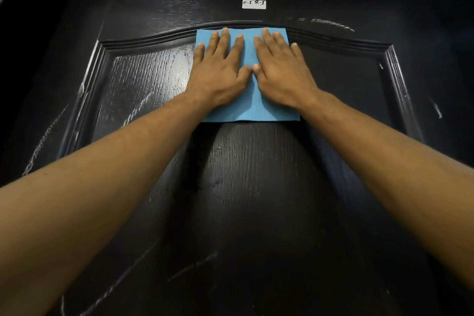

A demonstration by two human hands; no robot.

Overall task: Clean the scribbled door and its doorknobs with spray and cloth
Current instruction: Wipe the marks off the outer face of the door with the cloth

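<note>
The blue cloth point(247, 77) is lying flat on the black door point(256, 200), at the top of the recessed panel, and its upper edge is reaching the curved moulding point(154, 37). The left hand point(218, 69) is pressing on the left half of the cloth with fingers straight and spread wide, holding nothing. The right hand point(282, 69) is pressing on the right half in the same way, wide and flat. The two thumbs are meeting in the middle of the cloth. White scribbles point(138, 110) are showing on the panel left of the cloth, and more are running along the door's left frame, at the upper right and near the bottom. A small white label point(254, 4) is sticking on the door above the moulding
</note>
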